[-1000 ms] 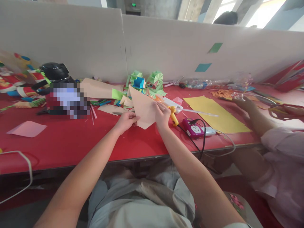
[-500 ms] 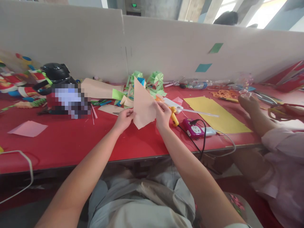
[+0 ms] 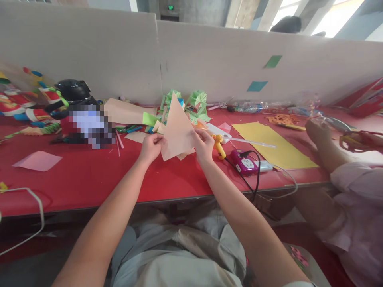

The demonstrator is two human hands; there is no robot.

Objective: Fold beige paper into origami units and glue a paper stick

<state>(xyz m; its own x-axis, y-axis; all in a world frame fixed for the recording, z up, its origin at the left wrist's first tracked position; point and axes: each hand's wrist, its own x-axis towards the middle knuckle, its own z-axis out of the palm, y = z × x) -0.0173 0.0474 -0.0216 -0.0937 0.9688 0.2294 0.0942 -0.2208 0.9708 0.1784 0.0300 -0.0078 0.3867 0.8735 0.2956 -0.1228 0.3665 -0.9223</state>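
Observation:
A sheet of pale tan paper (image 3: 177, 133), folded to a pointed top, is held up over the red table between my hands. My left hand (image 3: 152, 147) pinches its left edge. On the opposite side my right hand (image 3: 204, 145) grips it, thumb in front. A second layer of paper shows below the lower edge. Just right of my right hand lies a yellow hot glue gun (image 3: 220, 147). Behind the sheet are green folded paper fans (image 3: 197, 99) and loose paper scraps, partly covered by it.
A purple power strip (image 3: 244, 162) with cables sits at the table's front right, by yellow paper sheets (image 3: 272, 145). Pink paper (image 3: 37, 160) lies at left, near a black-lidded object (image 3: 73, 92). At far right another person's hand (image 3: 318, 131) holds something transparent.
My left hand has shifted slightly left. The tan paper has turned and opened somewhat, so a second layer now shows beneath. My right hand stays about where it was.

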